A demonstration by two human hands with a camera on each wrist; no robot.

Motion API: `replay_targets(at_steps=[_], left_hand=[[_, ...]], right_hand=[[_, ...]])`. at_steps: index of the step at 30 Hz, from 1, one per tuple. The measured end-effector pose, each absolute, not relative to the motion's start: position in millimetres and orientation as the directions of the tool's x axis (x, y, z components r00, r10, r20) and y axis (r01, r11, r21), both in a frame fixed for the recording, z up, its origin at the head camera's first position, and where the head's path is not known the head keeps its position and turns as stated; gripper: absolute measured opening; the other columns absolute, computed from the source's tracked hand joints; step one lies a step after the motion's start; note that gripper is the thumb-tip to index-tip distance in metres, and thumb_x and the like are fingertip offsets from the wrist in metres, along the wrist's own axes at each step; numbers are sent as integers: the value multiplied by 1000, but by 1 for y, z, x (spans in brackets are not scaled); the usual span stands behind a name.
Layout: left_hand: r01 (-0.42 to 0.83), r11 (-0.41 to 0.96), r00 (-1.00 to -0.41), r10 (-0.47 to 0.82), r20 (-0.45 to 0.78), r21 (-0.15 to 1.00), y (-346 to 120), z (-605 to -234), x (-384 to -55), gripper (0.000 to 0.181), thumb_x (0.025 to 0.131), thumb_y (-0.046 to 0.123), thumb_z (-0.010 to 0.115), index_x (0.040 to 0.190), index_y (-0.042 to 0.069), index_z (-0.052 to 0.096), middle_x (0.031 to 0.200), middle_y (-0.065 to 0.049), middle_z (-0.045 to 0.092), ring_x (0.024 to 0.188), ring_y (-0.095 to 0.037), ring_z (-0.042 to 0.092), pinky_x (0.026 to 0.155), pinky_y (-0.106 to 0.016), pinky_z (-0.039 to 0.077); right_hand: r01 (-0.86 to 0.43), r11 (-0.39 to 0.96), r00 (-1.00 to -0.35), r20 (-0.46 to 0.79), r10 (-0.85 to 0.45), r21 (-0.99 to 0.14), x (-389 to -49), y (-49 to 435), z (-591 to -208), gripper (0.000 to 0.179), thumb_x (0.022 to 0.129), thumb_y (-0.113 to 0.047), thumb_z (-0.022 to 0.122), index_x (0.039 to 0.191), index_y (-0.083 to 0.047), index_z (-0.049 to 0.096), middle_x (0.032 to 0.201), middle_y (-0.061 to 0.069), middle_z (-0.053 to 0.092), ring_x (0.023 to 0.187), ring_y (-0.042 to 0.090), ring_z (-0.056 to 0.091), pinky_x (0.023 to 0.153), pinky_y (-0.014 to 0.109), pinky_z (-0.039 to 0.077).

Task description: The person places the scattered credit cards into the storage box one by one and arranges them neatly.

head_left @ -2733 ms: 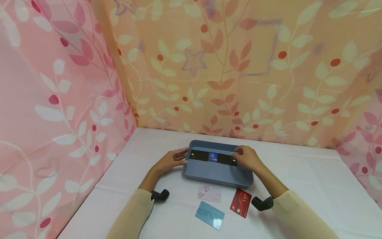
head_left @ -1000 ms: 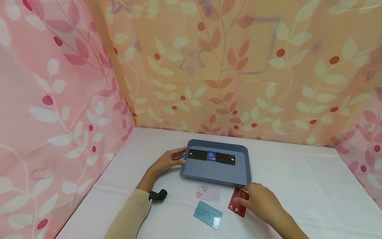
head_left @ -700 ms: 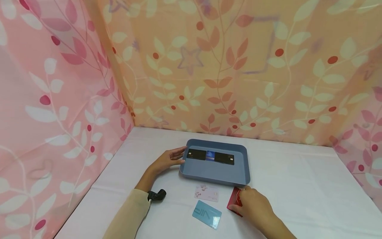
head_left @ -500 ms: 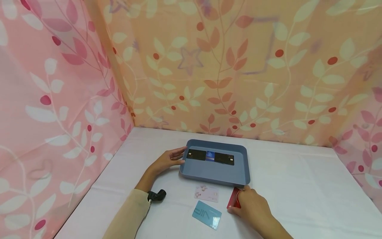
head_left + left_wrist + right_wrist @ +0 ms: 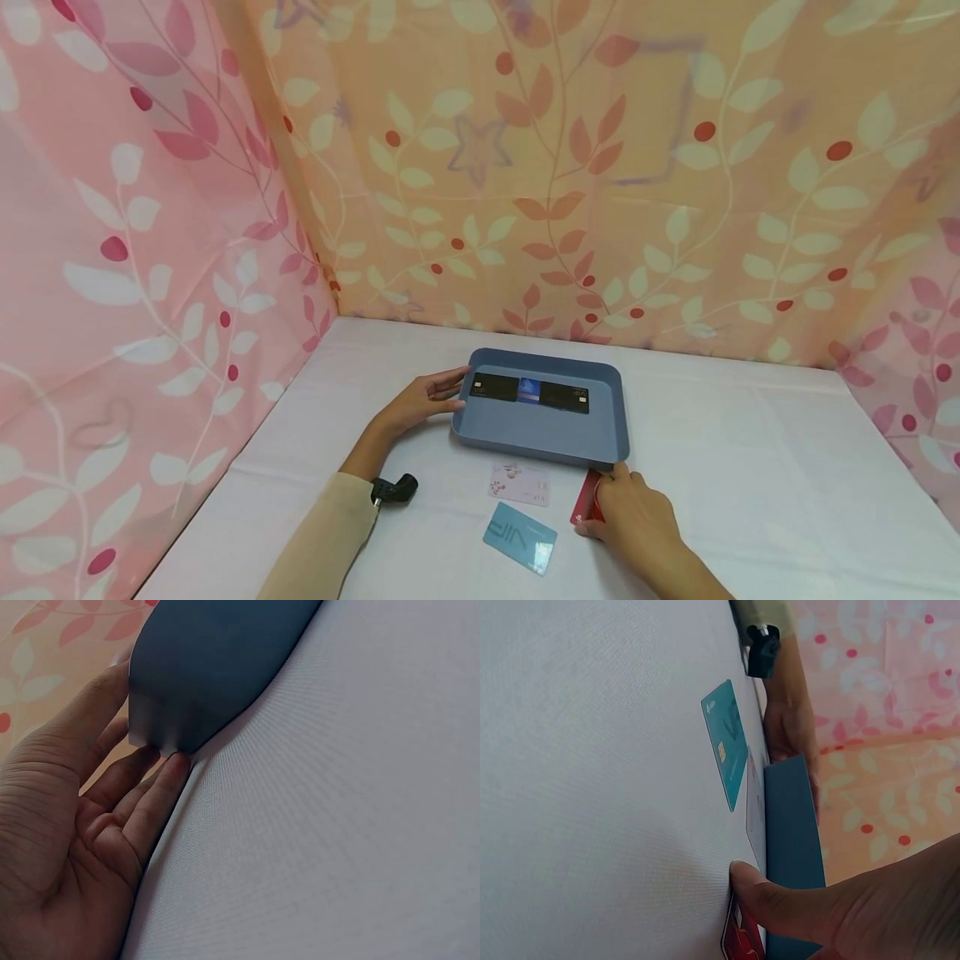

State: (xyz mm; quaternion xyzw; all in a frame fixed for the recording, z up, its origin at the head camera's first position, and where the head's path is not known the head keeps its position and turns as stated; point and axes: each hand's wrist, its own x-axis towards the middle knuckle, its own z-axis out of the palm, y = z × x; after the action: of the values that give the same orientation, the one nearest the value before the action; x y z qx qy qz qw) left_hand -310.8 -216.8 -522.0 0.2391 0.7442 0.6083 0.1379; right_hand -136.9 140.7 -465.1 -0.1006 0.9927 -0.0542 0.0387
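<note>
The blue-grey tray (image 5: pixel 536 437) sits on the table with a black card (image 5: pixel 491 387) at its left, a small blue card (image 5: pixel 528 391) in the middle and another black card (image 5: pixel 567 397) at its right. My left hand (image 5: pixel 415 406) touches the tray's left end, fingers fairly straight, as the left wrist view also shows. At the tray's near right corner, my right hand (image 5: pixel 637 517) pinches a red card (image 5: pixel 585 504) lying on the table, its thumb on the card's near edge. The hand covers much of that card. Part of its red face (image 5: pixel 744 934) shows in the right wrist view.
A pale pink flowered card (image 5: pixel 519 484) lies just in front of the tray. Nearer to me is a light blue VIP card (image 5: pixel 520 537). White cloth (image 5: pixel 750 467) covers the table, and leaf-patterned curtains (image 5: pixel 555 167) stand behind and at the sides.
My right hand has left the right black card in the tray, come down to the red card and taken hold of it. My left hand stays at the tray's left end.
</note>
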Motion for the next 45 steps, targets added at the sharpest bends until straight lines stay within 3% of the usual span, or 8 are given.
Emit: replay_targets(at_steps=[7,14,34,45], left_hand=[[190,145,-846,526,87,971,-217,-523,-311,72,94,13,75,157,9,39,160,-9,40,144,-26,43,110,-31,43],[190,144,-845,527,87,971,-215,-521,-310,73,94,13,75,156,7,39,160,-11,40,144,-27,43,109,-29,43],[188,155,-849,523,81,970,-216,-521,-310,73,93,15,76,156,9,40,159,-8,41,144,-26,43,110,-29,43],[201,151,-841,534,91,968,-217,-519,-309,73,94,15,75,157,7,38,160,-11,38,144,-28,42,110,-30,43]], right_hand=[[-207,976,-970,-111,-214,-72,-139,140,-463,57,66,-45,94,88,1,68,84,9,49,73,22,49,55,38,51],[-211,977,-966,-144,-214,-34,-140,140,-463,71,64,-44,96,106,7,68,87,11,51,76,24,51,59,41,57],[-311,939,-935,-131,-330,-145,-142,155,-460,86,45,-34,104,108,3,59,90,10,53,81,25,51,62,47,59],[-278,947,-942,-146,-302,-164,-143,156,-460,87,42,-36,104,107,1,59,93,12,57,81,26,54,63,51,60]])
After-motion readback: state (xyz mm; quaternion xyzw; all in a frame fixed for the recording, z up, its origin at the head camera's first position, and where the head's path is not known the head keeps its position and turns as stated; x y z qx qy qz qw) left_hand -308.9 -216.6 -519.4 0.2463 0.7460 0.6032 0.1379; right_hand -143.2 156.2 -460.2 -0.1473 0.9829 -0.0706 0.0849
